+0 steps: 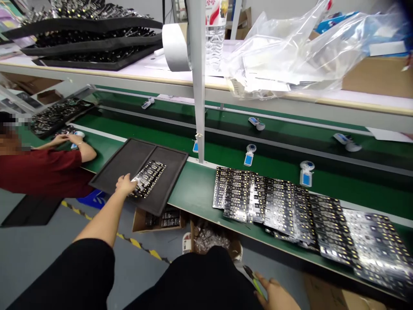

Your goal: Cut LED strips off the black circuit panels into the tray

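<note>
My left hand (126, 186) is closed on the left edge of a black circuit board panel (150, 178), which lies over the right compartment of a black tray (129, 157). At the bottom of the view, low in front of the bench, my right hand (274, 293) holds green-handled pliers (256, 282). A long row of overlapping circuit board panels (280, 206) covers the bench's right part.
A person in a dark red sleeve (61, 170) works at the left. A metal post (199, 107) rises behind the bench. White devices (249, 155) lie on the green belt (222, 148). Open boxes (138, 221) stand below the bench.
</note>
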Tool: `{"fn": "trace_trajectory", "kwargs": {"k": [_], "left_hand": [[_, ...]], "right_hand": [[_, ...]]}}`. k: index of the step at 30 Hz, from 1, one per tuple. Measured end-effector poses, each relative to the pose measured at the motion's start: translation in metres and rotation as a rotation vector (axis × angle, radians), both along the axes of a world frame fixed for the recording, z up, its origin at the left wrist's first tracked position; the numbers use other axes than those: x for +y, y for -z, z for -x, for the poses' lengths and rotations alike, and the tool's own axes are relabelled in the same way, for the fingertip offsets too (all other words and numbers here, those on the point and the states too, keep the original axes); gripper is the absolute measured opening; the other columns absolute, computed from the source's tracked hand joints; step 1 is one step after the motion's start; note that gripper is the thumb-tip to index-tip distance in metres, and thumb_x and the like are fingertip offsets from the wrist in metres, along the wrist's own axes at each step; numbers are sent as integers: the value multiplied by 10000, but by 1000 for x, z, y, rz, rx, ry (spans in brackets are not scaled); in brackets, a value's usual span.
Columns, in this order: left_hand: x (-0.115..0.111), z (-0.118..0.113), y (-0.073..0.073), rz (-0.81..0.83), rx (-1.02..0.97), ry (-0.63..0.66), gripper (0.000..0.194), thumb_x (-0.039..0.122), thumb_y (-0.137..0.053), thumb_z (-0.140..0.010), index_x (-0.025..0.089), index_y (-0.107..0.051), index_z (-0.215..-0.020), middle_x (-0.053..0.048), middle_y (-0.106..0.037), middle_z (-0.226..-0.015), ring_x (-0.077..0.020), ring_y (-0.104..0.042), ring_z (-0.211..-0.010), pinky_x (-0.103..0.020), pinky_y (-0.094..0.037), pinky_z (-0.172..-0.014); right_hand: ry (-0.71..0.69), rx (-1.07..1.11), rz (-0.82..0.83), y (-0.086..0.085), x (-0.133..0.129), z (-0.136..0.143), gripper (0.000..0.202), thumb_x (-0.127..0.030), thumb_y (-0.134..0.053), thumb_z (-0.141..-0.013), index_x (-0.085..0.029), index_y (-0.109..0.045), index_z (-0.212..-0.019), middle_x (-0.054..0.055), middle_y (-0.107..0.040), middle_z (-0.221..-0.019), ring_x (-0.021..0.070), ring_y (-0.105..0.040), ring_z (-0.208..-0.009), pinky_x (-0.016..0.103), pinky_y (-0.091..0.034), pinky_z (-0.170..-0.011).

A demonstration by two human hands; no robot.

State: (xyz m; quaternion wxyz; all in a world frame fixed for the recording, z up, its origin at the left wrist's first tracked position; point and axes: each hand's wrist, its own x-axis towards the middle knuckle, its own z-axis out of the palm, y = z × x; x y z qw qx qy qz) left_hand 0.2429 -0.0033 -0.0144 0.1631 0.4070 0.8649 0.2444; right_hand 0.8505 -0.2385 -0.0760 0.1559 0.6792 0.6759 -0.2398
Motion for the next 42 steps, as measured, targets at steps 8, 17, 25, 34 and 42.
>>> {"fn": "trace_trajectory", "kwargs": {"k": [8,17,25,34,42], "left_hand": [[34,-213,53,71,-117,493,306,341,-596,-885,175,-603,-1141,-89,-604,-1244,-248,-572,-1124,-491,-442,-987],[50,-363,80,274,-201,493,299,343,-602,-889,162,-596,-1127,-78,-636,-1129,-220,-633,-978,-431,-541,-841],[45,-298,40,153,-159,447,292,350,-581,-900,158,-597,-1120,-78,-632,-1138,-223,-625,-989,-445,-530,-859],[-71,-239,-56,-14,-279,791,307,289,-425,-938,216,-593,-1185,-30,-681,-1129,-201,-615,-1067,-297,-454,-968],[-157,-268,-113,50,-372,1148,332,316,-418,-959,295,-588,-1243,-26,-667,-1230,-200,-617,-1090,-275,-461,-953]], "right_hand": [[100,-6,54,-3,-8,-4,491,-258,-495,-843,-265,-546,-1331,130,-685,-990,288,-697,-879,377,-516,-806],[63,38,31,-2,2,-25,490,-255,-507,-841,-300,-546,-1328,146,-684,-1034,291,-698,-914,357,-526,-793],[94,16,-92,6,-5,-43,455,-219,-578,-806,-290,-619,-1254,137,-697,-947,325,-700,-859,406,-536,-765],[108,681,-587,-104,27,-8,518,-362,-492,-921,-281,-397,-1424,78,-623,-1026,206,-635,-925,311,-544,-791],[-16,721,-635,-151,58,0,505,-362,-510,-922,-291,-408,-1411,65,-554,-1011,196,-583,-902,358,-516,-842]]}}
